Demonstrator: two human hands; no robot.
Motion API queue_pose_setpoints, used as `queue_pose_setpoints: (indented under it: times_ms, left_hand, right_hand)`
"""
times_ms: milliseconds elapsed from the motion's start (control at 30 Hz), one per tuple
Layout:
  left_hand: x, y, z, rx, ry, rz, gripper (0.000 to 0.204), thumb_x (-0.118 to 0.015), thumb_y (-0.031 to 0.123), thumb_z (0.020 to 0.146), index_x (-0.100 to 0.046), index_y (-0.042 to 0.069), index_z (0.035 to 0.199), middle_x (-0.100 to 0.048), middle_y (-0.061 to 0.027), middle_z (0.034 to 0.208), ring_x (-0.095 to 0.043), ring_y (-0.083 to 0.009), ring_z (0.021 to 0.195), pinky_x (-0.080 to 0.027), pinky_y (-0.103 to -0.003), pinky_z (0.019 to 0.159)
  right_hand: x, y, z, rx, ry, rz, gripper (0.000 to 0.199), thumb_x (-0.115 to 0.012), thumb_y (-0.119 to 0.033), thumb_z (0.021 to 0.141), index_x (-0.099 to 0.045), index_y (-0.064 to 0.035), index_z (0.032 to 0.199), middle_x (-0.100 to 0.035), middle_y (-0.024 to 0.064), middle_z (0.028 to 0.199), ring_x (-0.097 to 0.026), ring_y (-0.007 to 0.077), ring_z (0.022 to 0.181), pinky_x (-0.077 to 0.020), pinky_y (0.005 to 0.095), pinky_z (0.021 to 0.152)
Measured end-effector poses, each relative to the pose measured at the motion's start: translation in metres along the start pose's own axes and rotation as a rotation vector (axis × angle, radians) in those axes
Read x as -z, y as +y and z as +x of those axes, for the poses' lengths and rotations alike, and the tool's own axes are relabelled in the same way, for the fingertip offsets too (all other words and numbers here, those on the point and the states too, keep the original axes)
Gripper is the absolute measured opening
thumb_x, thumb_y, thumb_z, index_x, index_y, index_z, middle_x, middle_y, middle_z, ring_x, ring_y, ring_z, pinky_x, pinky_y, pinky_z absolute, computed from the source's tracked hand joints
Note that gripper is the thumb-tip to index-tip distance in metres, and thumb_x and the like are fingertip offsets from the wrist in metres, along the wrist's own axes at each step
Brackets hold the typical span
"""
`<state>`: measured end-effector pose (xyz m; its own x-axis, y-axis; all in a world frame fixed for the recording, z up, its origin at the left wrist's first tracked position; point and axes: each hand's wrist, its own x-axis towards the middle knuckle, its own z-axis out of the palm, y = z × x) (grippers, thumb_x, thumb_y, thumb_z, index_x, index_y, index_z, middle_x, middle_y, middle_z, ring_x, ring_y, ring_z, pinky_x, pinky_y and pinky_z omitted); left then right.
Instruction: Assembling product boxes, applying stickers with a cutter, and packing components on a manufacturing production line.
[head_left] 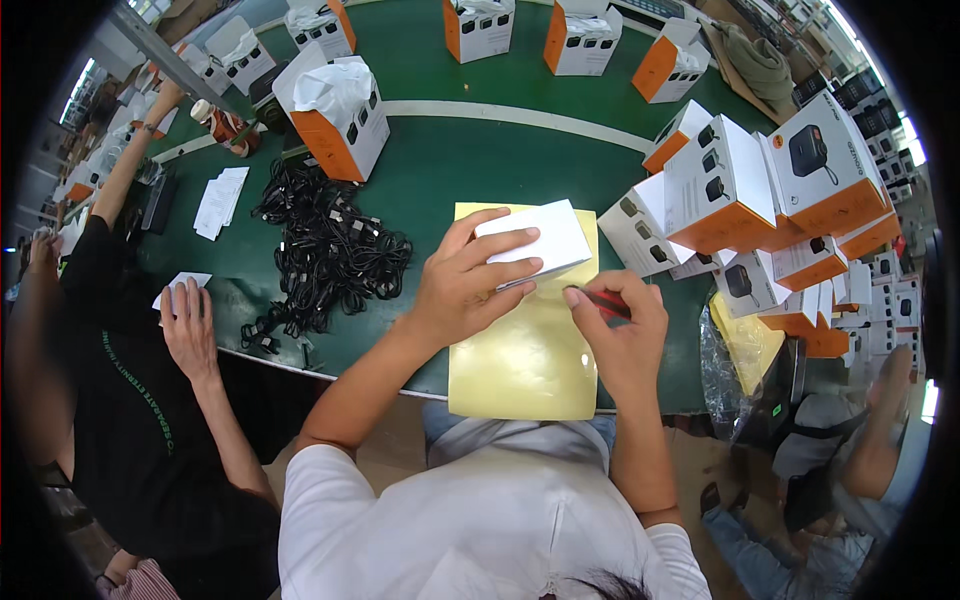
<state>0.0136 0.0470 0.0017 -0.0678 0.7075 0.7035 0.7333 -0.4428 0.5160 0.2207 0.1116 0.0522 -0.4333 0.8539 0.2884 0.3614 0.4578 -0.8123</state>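
A small white box (560,240) rests on the upper part of a glossy yellow sheet (520,365) in front of me. My left hand (475,265) is closed on the box, with its fingers laid across the top. Close to the box's lower right corner, my right hand (628,325) pinches a small red-and-black tool (608,303). Its kind cannot be made out, since my fingers cover most of it. Left of the sheet lies a heap of black cables (325,245).
White-and-orange boxes (725,185) are stacked at the right, above a yellow pad in clear plastic (745,345). An open box (340,120) stands beyond the cables, with several more along the far side. At the left, a co-worker's hand (190,325) rests on white paper.
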Motion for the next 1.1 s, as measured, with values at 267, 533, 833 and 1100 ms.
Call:
queue_pose_setpoints:
  times_ms: [267,533,833,1100]
  left_hand:
    - [0.006,0.008,0.006,0.020,-0.008,-0.021,0.042,-0.091,0.022,0.065,-0.078,0.015,0.104,-0.071,-0.0036,0.126,-0.060,-0.0377,0.122,-0.055,-0.044,0.093]
    - [-0.012,0.007,0.001,0.060,0.085,-0.018,0.038,-0.091,0.019,0.067,-0.072,0.009,0.097,-0.071,-0.0105,0.125,-0.060,-0.0379,0.120,-0.046,-0.050,0.103]
    - [-0.017,0.002,-0.001,0.028,0.124,-0.023,0.068,-0.090,0.009,0.072,-0.048,0.010,0.126,-0.072,-0.0111,0.122,-0.061,-0.0370,0.120,-0.049,-0.046,0.097]
    - [-0.016,-0.001,0.000,0.068,0.152,-0.050,0.066,-0.090,0.017,0.073,-0.053,0.010,0.126,-0.071,-0.0036,0.123,-0.061,-0.0353,0.120,-0.052,-0.043,0.096]
  right_hand:
    - [-0.008,-0.001,0.013,0.155,0.037,-0.207,0.022,-0.084,-0.022,0.081,-0.066,-0.0106,0.083,-0.065,-0.0017,0.076,-0.058,0.0150,0.068,-0.0357,0.0335,0.074]
    - [-0.011,0.001,0.013,0.292,0.091,-0.356,0.022,-0.084,-0.024,0.081,-0.065,-0.0125,0.085,-0.063,-0.0024,0.077,-0.059,0.0177,0.071,-0.0350,0.0363,0.073]
    - [0.001,-0.006,0.022,0.286,0.031,-0.524,0.024,-0.079,-0.030,0.086,-0.064,-0.0128,0.092,-0.063,-0.0008,0.084,-0.060,0.0207,0.082,-0.0373,0.0376,0.079]
    - [0.022,-0.011,0.028,0.369,-0.257,-0.222,0.024,-0.077,-0.004,0.074,-0.071,-0.0127,0.095,-0.061,-0.0007,0.082,-0.059,0.0209,0.079,-0.0403,0.0364,0.074]
